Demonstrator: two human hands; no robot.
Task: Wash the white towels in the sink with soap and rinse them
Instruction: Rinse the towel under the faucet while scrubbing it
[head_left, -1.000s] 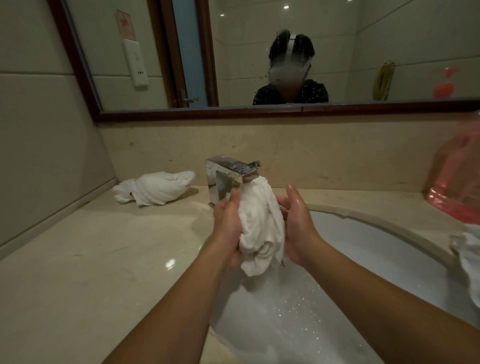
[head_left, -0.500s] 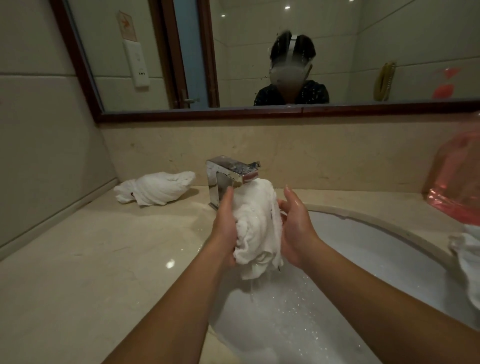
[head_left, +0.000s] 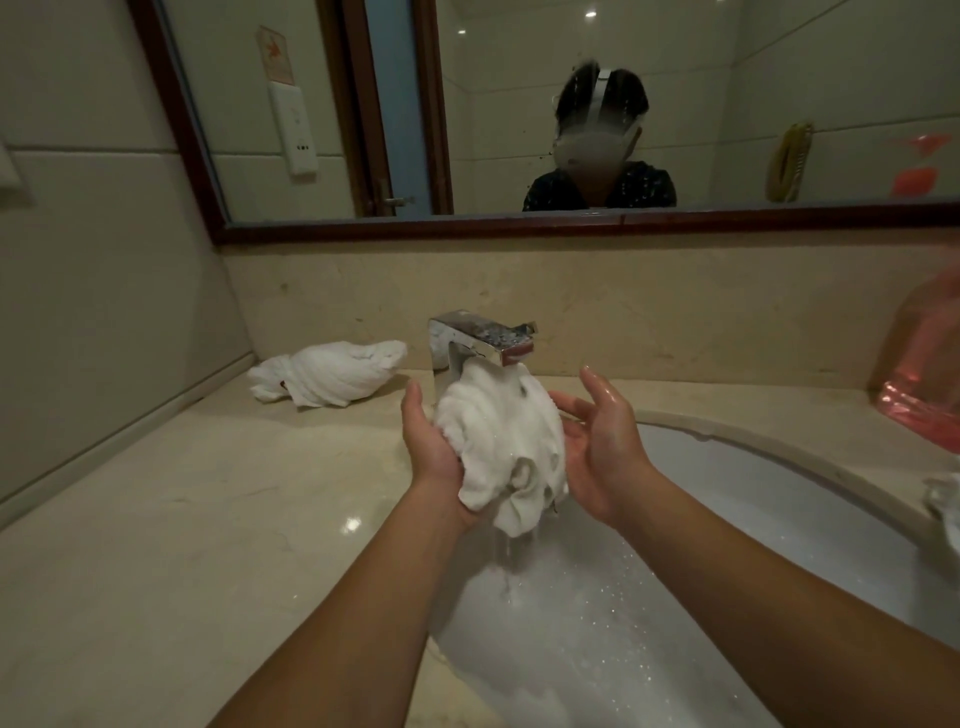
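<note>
Rinsing was under way: wet towel (head_left: 501, 447) sat bunched right under the faucet (head_left: 485, 340), dripping into the sudsy sink (head_left: 810, 499). My left hand (head_left: 434, 447) cupped it, fingers curled under; my right hand (head_left: 597, 441) was spread open against its side. Another towel (head_left: 332, 371) lay twisted on the counter (head_left: 156, 519), looked wrung already, status uncertain.

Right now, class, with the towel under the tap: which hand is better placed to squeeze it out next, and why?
Probably the left hand: it cups the wet towel from beneath, below the faucet. The right hand is open with its fingers spread beside the towel.
</note>
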